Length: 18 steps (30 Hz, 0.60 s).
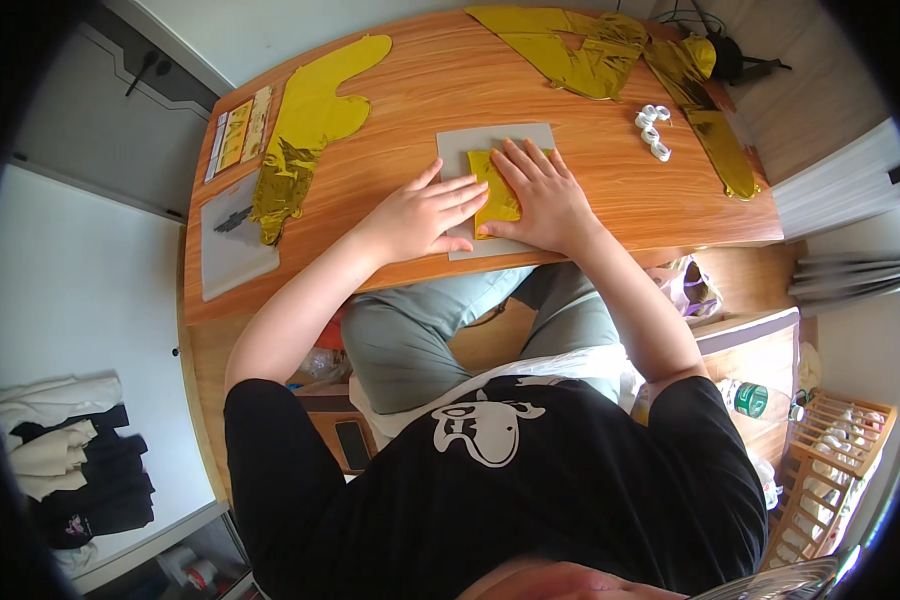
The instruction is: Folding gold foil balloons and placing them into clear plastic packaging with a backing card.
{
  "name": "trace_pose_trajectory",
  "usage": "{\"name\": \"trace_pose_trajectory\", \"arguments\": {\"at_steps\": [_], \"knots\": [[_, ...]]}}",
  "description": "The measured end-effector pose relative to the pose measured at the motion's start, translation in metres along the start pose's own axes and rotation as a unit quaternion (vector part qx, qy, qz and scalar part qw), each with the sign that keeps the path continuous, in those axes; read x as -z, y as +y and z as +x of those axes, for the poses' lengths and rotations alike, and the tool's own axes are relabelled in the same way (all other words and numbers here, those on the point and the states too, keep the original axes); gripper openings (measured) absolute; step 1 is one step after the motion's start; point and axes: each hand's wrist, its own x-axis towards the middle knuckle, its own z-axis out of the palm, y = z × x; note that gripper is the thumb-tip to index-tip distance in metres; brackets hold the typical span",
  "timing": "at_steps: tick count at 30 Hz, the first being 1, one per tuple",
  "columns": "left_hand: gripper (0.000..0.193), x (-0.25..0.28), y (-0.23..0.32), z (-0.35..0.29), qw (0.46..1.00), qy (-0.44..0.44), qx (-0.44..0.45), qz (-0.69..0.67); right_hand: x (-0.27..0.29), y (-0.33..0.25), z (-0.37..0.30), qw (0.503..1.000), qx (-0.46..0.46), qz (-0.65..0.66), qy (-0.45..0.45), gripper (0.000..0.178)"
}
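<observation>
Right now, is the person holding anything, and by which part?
Nothing is gripped. Both hands, left hand and right hand, press flat on a folded gold foil piece lying on a grey mat.

Flat rectangular packets [238, 134] — yellow, pale-edged — lie at the table's [610, 215] far left corner.

A folded foil piece [497, 187] lies on a flat mat [470, 143] on the table [410, 100], under the fingers [470, 196] of both hands. Beyond the fingers lies crumpled foil [570, 45]; to their right, small clips [654, 131]; far to their left, a long foil sheet [305, 130] and a board [232, 245].
</observation>
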Motion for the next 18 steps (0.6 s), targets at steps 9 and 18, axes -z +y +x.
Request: {"name": "trace_pose_trajectory", "arguments": {"at_steps": [9,18], "knots": [[0.059,0.002,-0.011,-0.007,0.999,-0.019,-0.033,0.000,0.004,-0.002,-0.001,1.000,-0.003,0.011,-0.001,0.113],[0.049,-0.022,-0.012,0.010,0.994,0.104,0.030,-0.001,0.002,0.000,0.001,1.000,0.004,0.008,0.003,0.114]]}}
